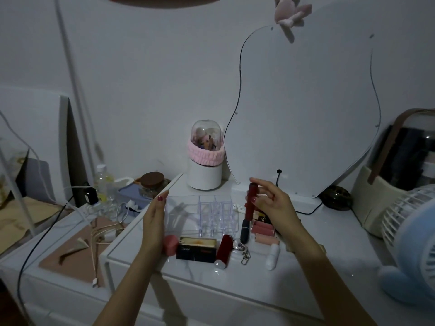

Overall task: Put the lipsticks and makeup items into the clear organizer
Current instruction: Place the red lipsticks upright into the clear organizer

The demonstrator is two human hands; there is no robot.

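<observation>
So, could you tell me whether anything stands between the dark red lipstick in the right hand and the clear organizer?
Nothing visible does: the dark red lipstick is held upright just right of the clear organizer, whose slots look empty.

Open air lies above the clear organizer (213, 214). Loose lipsticks (263, 229) crowd its right side, a dark box (196, 249) sits just in front, and a mirror (306, 109) stands behind.

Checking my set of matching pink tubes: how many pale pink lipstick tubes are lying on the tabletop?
3, side by side just right of the clear plastic organizer: pink tube, pink tube, pink tube. The right hand may hide more behind.
</observation>
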